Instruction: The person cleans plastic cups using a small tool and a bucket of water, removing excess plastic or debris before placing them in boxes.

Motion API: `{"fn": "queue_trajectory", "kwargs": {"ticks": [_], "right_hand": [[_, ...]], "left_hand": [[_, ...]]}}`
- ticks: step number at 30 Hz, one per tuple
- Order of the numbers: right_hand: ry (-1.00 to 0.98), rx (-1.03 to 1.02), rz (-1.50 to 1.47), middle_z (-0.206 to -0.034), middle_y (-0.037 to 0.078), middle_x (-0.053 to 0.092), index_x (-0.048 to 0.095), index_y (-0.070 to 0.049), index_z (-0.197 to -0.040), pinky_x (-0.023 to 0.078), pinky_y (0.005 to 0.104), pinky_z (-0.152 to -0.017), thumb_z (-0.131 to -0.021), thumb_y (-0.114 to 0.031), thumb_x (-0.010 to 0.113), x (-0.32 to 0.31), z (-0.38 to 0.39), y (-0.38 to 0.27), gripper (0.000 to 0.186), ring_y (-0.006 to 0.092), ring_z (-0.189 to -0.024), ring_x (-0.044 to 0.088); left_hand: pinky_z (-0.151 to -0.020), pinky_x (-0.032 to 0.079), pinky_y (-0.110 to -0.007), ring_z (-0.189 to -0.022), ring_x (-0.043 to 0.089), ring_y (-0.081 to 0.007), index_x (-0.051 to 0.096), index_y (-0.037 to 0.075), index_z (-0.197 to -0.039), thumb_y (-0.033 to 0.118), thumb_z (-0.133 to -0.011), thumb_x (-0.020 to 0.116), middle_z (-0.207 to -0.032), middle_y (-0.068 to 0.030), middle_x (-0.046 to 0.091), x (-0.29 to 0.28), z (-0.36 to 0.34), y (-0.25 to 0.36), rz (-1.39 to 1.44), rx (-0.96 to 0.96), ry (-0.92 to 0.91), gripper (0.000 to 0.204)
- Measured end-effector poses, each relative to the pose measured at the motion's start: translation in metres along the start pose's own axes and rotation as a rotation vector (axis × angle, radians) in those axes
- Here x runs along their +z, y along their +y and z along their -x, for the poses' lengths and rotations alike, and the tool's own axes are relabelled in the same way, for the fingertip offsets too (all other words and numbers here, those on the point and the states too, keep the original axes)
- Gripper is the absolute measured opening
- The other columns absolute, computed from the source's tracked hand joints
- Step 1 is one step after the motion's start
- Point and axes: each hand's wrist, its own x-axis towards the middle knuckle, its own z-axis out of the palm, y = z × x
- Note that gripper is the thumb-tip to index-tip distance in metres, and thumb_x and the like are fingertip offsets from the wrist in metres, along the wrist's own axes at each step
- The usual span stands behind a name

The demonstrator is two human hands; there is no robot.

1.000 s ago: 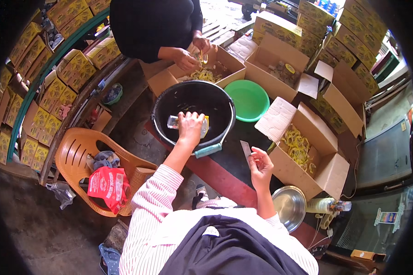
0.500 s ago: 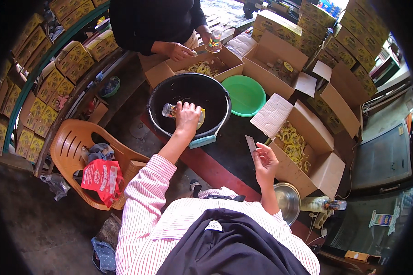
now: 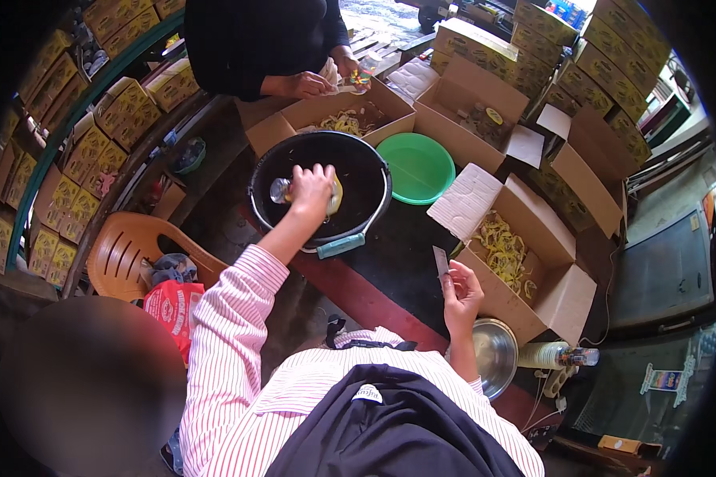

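My left hand [image 3: 313,192] is closed round a clear container [image 3: 279,190], a cup or small jar with some yellow on it. It is held sideways inside the black bucket [image 3: 364,171], whose handle has a blue-green grip. Between the thumb and fingers of my right hand [image 3: 463,296] is a thin flat grey strip [image 3: 441,261], held upright. Close by that hand stands an open cardboard box [image 3: 545,242] with curled yellow scraps [image 3: 497,242] in it. What the strip is made of I cannot tell.
Beyond the bucket, a person in a dark top [image 3: 262,44] handles a clear container [image 3: 363,74] over another box of scraps. A green basin [image 3: 415,168], metal bowl [image 3: 497,359] and stacked cups [image 3: 541,354] are nearby. An orange chair [image 3: 123,250] stands left; a blurred shape covers the lower left.
My left hand has turned and shifted slightly left with the container. My right hand has lowered a little with the strip. A blurred round shape has appeared at lower left.
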Motion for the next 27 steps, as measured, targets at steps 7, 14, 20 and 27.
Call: {"fn": "queue_trajectory", "kwargs": {"ticks": [7, 14, 20, 27], "right_hand": [[0.041, -0.042, 0.0, -0.078, 0.003, 0.059, 0.061, -0.003, -0.097, 0.047, 0.021, -0.062, -0.077, 0.005, 0.058, -0.009, -0.008, -0.001, 0.022, 0.0086, -0.069, 0.057], [0.047, -0.045, 0.038, -0.079, 0.001, 0.057, 0.06, -0.002, -0.099, 0.042, 0.0174, -0.058, -0.079, 0.005, 0.057, -0.016, -0.007, 0.004, 0.021, 0.0051, -0.067, 0.052], [0.049, -0.04, -0.008, -0.08, 0.0, 0.055, 0.059, -0.002, -0.101, 0.04, 0.0156, -0.056, -0.08, 0.004, 0.058, -0.014, -0.009, 0.002, 0.021, 0.0035, -0.066, 0.049], [0.065, -0.052, -0.014, -0.078, 0.004, 0.059, 0.061, -0.001, -0.096, 0.048, 0.0201, -0.06, -0.078, 0.006, 0.057, -0.013, -0.01, 0.001, 0.02, 0.0097, -0.069, 0.059]], "left_hand": [[-0.072, 0.044, -0.036, -0.089, 0.061, -0.0222, 0.047, 0.013, -0.115, 0.025, -0.06, 0.074, -0.099, -0.0075, 0.057, -0.01, 0.003, -0.003, 0.006, 0.076, -0.308, 0.062], [-0.078, 0.049, -0.034, -0.095, 0.061, -0.0233, 0.059, 0.007, -0.107, 0.037, -0.057, 0.078, -0.107, -0.0103, 0.061, -0.018, -0.006, -0.015, 0.06, 0.076, -0.632, 0.061], [-0.079, 0.049, -0.038, -0.092, 0.062, -0.0227, 0.063, 0.007, -0.104, 0.04, -0.06, 0.077, -0.098, -0.0079, 0.065, -0.037, -0.008, -0.025, 0.11, 0.159, -0.856, 0.056], [-0.078, 0.049, -0.036, -0.092, 0.062, -0.0202, 0.063, 0.01, -0.105, 0.037, -0.063, 0.077, -0.102, -0.0046, 0.064, -0.031, 0.0, -0.021, 0.067, 0.072, -0.89, 0.052]]}}
